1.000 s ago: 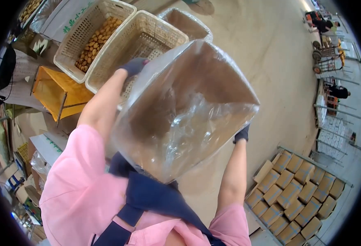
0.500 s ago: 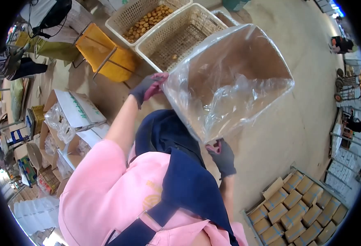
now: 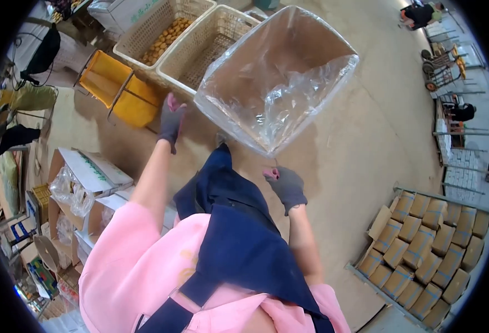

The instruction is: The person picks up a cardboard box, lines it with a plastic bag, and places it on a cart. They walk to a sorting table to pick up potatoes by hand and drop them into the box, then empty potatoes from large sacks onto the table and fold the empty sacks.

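One broad sandy floor [image 3: 377,133] runs under everything, with stacked cartons [image 3: 419,247] off to my right. In front of me a lined box [image 3: 266,50] seems to stand on that floor, its left corner beside the near corner of a pale crate [image 3: 176,80]; whether they touch I cannot tell. Half a second ago my left hand [image 3: 172,121] was on that left corner and my right hand [image 3: 287,186] at the near one; now the box lies beyond both, and the left has come away altogether. I take it that the box bears its own weight and needs no holding to keep its mouth open. It gapes upward, four-cornered, brown walls showing through a clear liner [image 3: 289,97] that laps over the rim where I can see it and sags in glinting wrinkles along the right edge. A second crate [image 3: 136,44] sits along the pale crate's left edge, and a yellow bag [image 3: 136,102] on a metal frame stands by their near edges. My left hand hangs near the bag, fingers loosely bent and partway spread, with nothing in them that I can see. My right fingers curl in just off the box's near corner; whether they pinch anything I cannot tell. Smallest are the tan rounded pieces [image 3: 167,40] heaped in the second crate.
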A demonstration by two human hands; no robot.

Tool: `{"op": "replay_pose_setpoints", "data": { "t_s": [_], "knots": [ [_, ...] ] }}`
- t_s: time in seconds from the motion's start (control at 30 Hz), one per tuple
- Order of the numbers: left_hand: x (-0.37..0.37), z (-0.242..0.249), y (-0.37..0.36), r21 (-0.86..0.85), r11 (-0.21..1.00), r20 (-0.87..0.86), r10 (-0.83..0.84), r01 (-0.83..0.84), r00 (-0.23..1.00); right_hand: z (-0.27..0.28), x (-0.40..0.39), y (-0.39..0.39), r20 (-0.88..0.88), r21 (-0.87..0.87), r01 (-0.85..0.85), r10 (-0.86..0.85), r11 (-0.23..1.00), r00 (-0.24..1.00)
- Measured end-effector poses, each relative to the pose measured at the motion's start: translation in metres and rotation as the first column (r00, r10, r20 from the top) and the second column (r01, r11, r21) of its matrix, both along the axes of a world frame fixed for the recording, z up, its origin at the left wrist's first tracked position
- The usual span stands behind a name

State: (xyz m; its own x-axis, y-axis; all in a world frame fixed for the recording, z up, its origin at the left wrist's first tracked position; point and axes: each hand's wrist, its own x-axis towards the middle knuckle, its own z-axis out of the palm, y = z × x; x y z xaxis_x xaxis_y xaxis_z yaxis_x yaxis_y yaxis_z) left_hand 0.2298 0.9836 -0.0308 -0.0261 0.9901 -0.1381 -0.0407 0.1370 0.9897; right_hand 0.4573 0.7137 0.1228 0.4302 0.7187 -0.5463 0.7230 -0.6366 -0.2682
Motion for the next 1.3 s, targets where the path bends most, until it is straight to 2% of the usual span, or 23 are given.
{"op": "replay_pose_setpoints", "data": {
  "t_s": [0.13,0.2,0.23,0.3,0.33,0.37,0.4,0.43,0.5,0.57,0.7,0.77,0.8,0.83,0.87,0.93,1.0,1.07,1.1,1.13,1.17,1.23,1.3],
  "knots": [
    [0.036,0.043,-0.006,0.428,0.869,-0.033,-0.259,0.248,0.965,0.01,0.0,-0.005,0.097,0.109,0.072,-0.083,0.991,0.992],
    [0.041,0.039,0.001,-0.088,0.815,-0.34,-0.566,0.573,0.751,0.008,-0.005,0.01,0.121,0.257,0.077,-0.111,0.963,0.986],
    [0.04,0.03,0.005,-0.077,0.813,-0.337,-0.566,0.577,0.752,0.002,-0.006,0.022,0.093,0.218,0.069,-0.091,0.973,0.992],
    [0.028,0.002,0.017,-0.344,0.555,-0.561,-0.768,0.758,0.309,-0.019,-0.003,0.031,0.07,0.185,0.056,-0.07,0.981,0.995],
    [0.014,-0.018,0.032,-0.601,0.642,-0.535,-0.765,0.475,0.357,-0.039,0.0,0.029,0.058,0.164,0.054,-0.065,0.985,0.996],
    [0.008,-0.009,0.031,-0.315,0.911,-0.637,-0.411,0.267,0.652,-0.053,0.003,0.026,0.042,0.143,0.053,-0.06,0.988,0.997],
    [-0.007,-0.06,0.058,0.115,0.992,-0.66,0.035,0.054,0.75,-0.059,0.004,0.024,0.037,0.149,0.054,-0.06,0.987,0.998],
    [-0.006,-0.012,0.062,0.259,0.966,-0.755,0.198,0.006,0.625,-0.066,0.004,0.018,-0.037,0.161,0.105,-0.1,0.981,0.994],
    [0.025,0.085,0.054,0.533,0.841,-0.57,0.271,0.098,0.776,-0.066,0.002,0.009,-0.123,0.127,0.157,-0.141,0.979,0.982],
    [0.083,0.157,0.026,0.619,0.651,-0.449,-0.165,0.439,0.878,-0.053,-0.003,0.009,-0.215,0.114,0.231,-0.203,0.966,0.955],
    [0.183,0.111,0.011,-0.128,0.13,-0.365,-0.928,0.983,0.075,-0.059,0.004,-0.002,-0.311,0.042,0.389,-0.358,0.92,0.88],
    [0.222,0.108,0.011,-0.643,-0.072,-0.427,-0.793,0.762,-0.434,-0.048,0.011,-0.007,-0.294,0.025,0.422,-0.397,0.906,0.87],
    [0.224,0.042,0.018,-0.553,-0.129,-0.511,-0.728,0.823,-0.457,-0.032,0.016,-0.005,-0.295,-0.045,0.451,-0.443,0.891,0.847],
    [0.223,-0.02,0.03,-0.581,0.021,-0.486,-0.811,0.814,-0.326,-0.023,0.02,-0.005,-0.292,-0.111,0.479,-0.489,0.871,0.822],
    [0.22,-0.028,0.045,-0.577,0.011,-0.486,-0.808,0.816,-0.333,-0.026,0.026,-0.012,-0.288,-0.111,0.489,-0.499,0.865,0.817],
    [0.222,-0.031,0.054,-0.513,0.339,-0.707,-0.688,0.789,-0.165,-0.034,0.043,-0.033,-0.317,-0.052,0.626,-0.607,0.779,0.729],
    [0.228,0.073,0.063,-0.667,-0.02,-0.51,-0.716,0.745,-0.476,-0.035,0.069,-0.042,-0.288,0.004,0.644,-0.615,0.765,0.734],
    [0.221,0.124,0.055,-0.668,-0.235,-0.31,-0.775,0.707,-0.551,-0.028,0.098,-0.034,-0.19,0.08,0.641,-0.62,0.763,0.761],
    [0.209,0.147,0.051,-0.579,-0.236,-0.43,-0.725,0.781,-0.538,-0.011,0.111,-0.014,-0.193,0.113,0.722,-0.697,0.683,0.69],
    [0.201,0.173,0.054,-0.482,-0.247,-0.543,-0.669,0.841,-0.507,-0.052,0.13,-0.04,-0.02,0.449,0.409,-0.449,0.794,0.893],
    [0.202,0.215,0.069,-0.465,-0.265,-0.371,-0.808,0.845,-0.457,0.003,0.143,0.012,-0.257,0.162,0.782,-0.739,0.602,0.622],
    [0.201,0.242,0.097,-0.348,-0.129,-0.042,-0.987,0.929,-0.153,-0.004,0.165,0.046,-0.682,0.419,0.9,-0.613,0.118,0.398],
    [0.217,0.231,0.135,-0.099,0.339,0.035,-0.938,0.936,0.344,0.029,0.186,0.096,-0.73,0.457,0.887,-0.54,0.069,0.418]
  ]
}}
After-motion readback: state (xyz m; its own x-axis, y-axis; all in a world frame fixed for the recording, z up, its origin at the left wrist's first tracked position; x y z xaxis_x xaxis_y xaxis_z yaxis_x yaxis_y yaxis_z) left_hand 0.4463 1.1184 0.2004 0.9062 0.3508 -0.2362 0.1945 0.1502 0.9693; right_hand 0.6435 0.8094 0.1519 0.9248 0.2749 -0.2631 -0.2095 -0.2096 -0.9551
